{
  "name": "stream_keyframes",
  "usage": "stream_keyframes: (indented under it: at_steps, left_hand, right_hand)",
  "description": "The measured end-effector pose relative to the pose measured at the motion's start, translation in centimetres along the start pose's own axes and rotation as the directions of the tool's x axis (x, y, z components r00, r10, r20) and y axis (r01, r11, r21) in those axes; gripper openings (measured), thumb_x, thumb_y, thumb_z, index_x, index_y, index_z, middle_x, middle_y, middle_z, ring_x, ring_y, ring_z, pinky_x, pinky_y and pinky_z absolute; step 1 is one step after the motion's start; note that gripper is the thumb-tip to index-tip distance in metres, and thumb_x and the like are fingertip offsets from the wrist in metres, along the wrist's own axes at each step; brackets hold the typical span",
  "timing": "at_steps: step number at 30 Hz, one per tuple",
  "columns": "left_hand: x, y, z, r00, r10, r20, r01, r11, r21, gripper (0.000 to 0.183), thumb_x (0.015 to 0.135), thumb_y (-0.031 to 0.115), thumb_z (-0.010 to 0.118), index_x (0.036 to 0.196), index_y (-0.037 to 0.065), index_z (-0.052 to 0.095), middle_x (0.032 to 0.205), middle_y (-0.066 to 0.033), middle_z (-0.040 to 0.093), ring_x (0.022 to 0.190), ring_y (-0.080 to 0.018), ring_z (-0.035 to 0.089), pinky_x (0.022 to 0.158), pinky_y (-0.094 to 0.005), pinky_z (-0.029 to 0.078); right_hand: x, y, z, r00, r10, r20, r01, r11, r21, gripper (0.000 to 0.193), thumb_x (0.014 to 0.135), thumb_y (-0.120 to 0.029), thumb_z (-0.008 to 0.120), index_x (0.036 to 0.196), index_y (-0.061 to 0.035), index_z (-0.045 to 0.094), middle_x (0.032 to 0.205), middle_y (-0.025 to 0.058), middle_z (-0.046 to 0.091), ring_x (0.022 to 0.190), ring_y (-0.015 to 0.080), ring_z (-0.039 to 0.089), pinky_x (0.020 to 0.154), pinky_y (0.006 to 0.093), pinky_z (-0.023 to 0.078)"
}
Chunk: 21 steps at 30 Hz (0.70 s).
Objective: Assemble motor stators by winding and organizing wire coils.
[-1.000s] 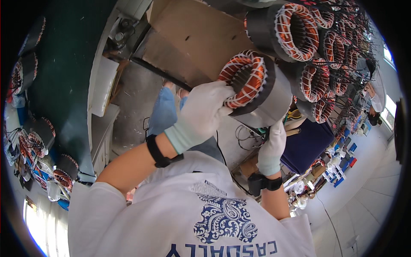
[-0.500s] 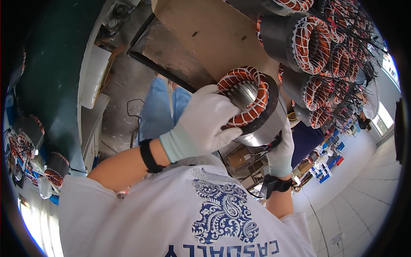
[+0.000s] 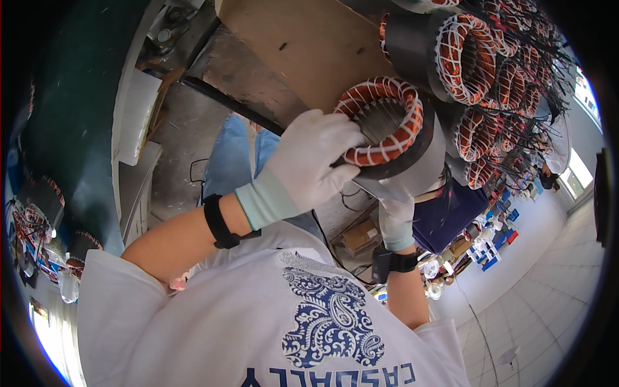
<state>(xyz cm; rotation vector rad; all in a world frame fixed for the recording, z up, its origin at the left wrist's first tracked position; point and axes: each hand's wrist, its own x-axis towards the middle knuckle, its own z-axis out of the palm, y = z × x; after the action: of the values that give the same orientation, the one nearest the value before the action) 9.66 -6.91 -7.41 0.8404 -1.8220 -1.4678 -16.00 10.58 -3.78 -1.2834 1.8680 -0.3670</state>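
Both of my gloved hands hold a motor stator [image 3: 418, 162], a grey metal cylinder with a ring of copper windings [image 3: 389, 153] laced in white cord. It is tilted so its open bore faces up toward me. My left hand [image 3: 314, 158] is closed on the near-left edge of the winding ring, its fingertips curling into the bore. Underneath, my right hand [image 3: 396, 216] supports the lower side of the cylinder; most of its fingers are hidden behind the metal. Dark lead wires [image 3: 445, 184] hang at the stator's right side.
Several similar stators [image 3: 465, 59] are stacked at the far right, with black leads sticking out. A brown board [image 3: 303, 48] lies ahead of me. At left is a dark green surface [image 3: 77, 129]. A dark blue box-shaped item [image 3: 449, 218] and a cardboard box [image 3: 361, 235] sit lower right.
The stator has shifted up and slightly right, and its bore has turned. My right hand has moved left, further under the cylinder. My left hand keeps its hold on the ring.
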Motion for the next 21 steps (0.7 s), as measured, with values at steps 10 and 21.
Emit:
stream_keyframes:
  at_steps: [10,21]
  left_hand:
    - [-1.7,3.1,0.7,0.987,-0.095,-0.129,0.104,0.993,0.064,0.028,0.084,0.02,0.073,0.105,0.003,0.064,0.091,-0.0115,0.062,0.084,-0.0349,0.056,0.077,-0.0433,0.044]
    - [-0.8,2.5,0.4,0.987,-0.076,-0.14,0.076,0.997,-0.001,0.027,0.09,0.022,0.07,0.109,0.003,0.064,0.094,-0.0121,0.062,0.088,-0.0339,0.057,0.084,-0.0439,0.044]
  right_hand:
    - [-2.6,-8.1,1.8,0.922,0.363,-0.137,-0.26,0.84,0.476,0.036,0.105,-0.017,0.051,0.134,0.0047,0.053,0.119,0.0057,0.062,0.106,0.0158,0.058,0.092,0.0308,0.045]
    - [1.5,-9.6,1.4,0.934,0.298,-0.199,-0.011,0.581,0.814,0.048,0.112,-0.034,0.038,0.144,0.001,0.046,0.14,0.009,0.056,0.128,0.018,0.053,0.111,0.0366,0.038]
